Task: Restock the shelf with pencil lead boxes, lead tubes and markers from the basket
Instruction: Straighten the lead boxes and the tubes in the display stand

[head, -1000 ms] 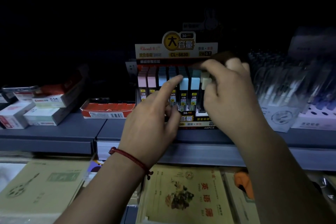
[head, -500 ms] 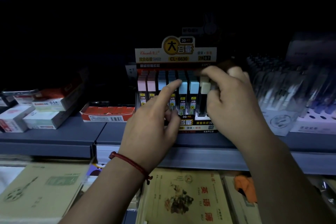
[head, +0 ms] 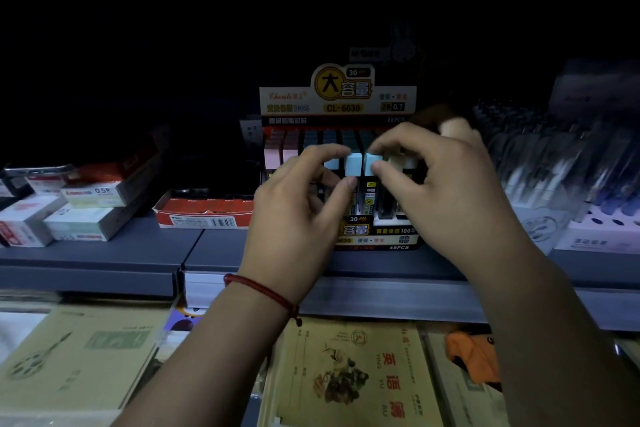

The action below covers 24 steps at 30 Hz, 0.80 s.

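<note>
**Q:** What does the left hand (head: 298, 208) hold?
**A:** With forefinger and thumb it pinches the cap of a pale-blue-capped slim lead tube (head: 353, 166). A red cord bracelet (head: 263, 291) circles its wrist.

**Q:** And the right hand (head: 446, 191)?
**A:** It pinches the neighbouring pale-blue-capped tube (head: 373, 161) in the same way.

**Q:** Where do the tubes stand?
**A:** Upright, side by side, in the black-and-yellow cardboard display box (head: 337, 97) on the grey metal shelf (head: 104, 253). A red open carton (head: 204, 211) lies to its left, clear-packed pens (head: 554, 166) to its right, and beige exercise books (head: 353, 378) below.
</note>
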Available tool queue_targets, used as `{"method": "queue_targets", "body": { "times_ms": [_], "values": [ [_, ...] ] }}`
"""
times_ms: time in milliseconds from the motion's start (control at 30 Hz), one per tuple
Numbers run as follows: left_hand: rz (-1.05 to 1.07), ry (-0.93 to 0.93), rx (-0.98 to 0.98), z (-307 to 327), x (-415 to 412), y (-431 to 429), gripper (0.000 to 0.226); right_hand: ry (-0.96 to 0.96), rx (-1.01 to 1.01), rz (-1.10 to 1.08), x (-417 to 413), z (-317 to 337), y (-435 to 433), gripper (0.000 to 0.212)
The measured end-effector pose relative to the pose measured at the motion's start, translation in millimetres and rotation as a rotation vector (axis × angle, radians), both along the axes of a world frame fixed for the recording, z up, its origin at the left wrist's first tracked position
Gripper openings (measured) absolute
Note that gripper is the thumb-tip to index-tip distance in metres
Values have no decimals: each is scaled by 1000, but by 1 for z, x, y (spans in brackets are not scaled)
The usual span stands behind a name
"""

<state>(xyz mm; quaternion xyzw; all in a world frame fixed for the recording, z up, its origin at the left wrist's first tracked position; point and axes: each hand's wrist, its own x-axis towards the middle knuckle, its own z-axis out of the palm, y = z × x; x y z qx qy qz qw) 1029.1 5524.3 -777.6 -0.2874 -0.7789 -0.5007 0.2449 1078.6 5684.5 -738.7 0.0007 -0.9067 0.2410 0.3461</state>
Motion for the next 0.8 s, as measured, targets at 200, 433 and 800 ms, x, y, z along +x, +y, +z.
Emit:
{"method": "queue_targets", "body": {
  "times_ms": [200, 433, 800],
  "values": [
    [35, 66, -33, -1, -3, 6, 36, -15, -57, 14, -3, 2, -2, 10],
    [45, 119, -85, 5, -10, 6, 23, -72, -34, 34, -5, 7, 4, 15],
    [103, 153, -83, 13, -13, 5, 15, -75, -117, 172, -6, 14, 22, 13]
  ]
}}
